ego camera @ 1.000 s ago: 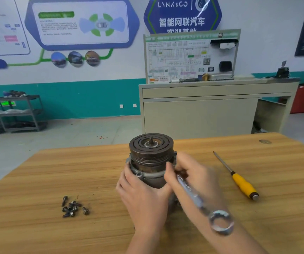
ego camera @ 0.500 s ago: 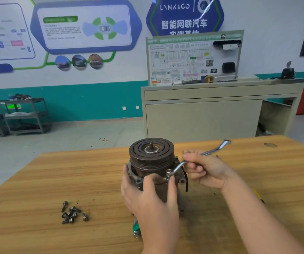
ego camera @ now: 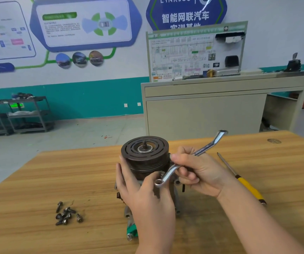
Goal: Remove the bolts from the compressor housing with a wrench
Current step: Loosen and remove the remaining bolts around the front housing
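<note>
Two hands worked a wrench at a compressor standing on a wooden tabletop.

The compressor housing [ego camera: 147, 173] stood upright near the middle of the tabletop [ego camera: 37, 180], its dark grooved pulley [ego camera: 144, 149] facing up. The left hand [ego camera: 144, 195] wrapped around the near side of the housing. The right hand [ego camera: 200, 173] was clamped on the shank of the wrench [ego camera: 189, 158], whose lower ring end sat at the housing flange just below the pulley, the other end tilted up to the far right. Loose bolts [ego camera: 67, 214] lay clustered to the near left. A yellow-handled screwdriver [ego camera: 242, 180] lay to the right.
</note>
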Demonstrator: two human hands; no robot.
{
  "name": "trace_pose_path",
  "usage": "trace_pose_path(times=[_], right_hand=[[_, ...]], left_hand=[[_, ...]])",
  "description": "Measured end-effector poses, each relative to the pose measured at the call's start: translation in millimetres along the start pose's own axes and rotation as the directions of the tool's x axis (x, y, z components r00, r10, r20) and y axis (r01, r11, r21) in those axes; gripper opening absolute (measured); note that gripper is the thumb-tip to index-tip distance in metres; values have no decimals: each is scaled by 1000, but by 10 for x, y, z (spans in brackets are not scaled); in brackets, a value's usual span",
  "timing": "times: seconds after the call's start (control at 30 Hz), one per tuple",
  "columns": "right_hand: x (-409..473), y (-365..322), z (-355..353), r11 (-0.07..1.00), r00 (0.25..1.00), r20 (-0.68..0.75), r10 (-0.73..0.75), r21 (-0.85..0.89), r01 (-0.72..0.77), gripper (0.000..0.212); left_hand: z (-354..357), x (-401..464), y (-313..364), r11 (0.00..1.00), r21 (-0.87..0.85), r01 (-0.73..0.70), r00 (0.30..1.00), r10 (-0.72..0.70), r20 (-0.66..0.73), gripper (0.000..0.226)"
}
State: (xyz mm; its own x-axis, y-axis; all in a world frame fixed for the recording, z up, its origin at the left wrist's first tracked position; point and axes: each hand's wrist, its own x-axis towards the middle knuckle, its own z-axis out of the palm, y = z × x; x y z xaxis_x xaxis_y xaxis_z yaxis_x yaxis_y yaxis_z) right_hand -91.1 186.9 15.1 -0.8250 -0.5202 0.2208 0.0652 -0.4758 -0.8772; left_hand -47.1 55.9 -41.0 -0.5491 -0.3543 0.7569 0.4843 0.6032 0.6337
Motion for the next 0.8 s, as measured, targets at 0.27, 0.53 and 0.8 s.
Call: trace_pose_path(times=[0.27, 0.53, 0.8], right_hand=[[-154, -2, -43, 875, 972, -163, -171, 427, 226, 38], [-47, 261, -104, 884, 932, -358, -52, 418, 210, 30], [-39, 320, -199, 846, 890, -455, -39, 459, 272, 22]], left_hand=[[21, -19, 14, 996, -92, 6, 999, -10, -43, 29], [-47, -10, -52, 997, -29, -64, 997, 65, 34, 16], [-47, -17, -14, 999, -51, -18, 1000, 18, -8, 30]])
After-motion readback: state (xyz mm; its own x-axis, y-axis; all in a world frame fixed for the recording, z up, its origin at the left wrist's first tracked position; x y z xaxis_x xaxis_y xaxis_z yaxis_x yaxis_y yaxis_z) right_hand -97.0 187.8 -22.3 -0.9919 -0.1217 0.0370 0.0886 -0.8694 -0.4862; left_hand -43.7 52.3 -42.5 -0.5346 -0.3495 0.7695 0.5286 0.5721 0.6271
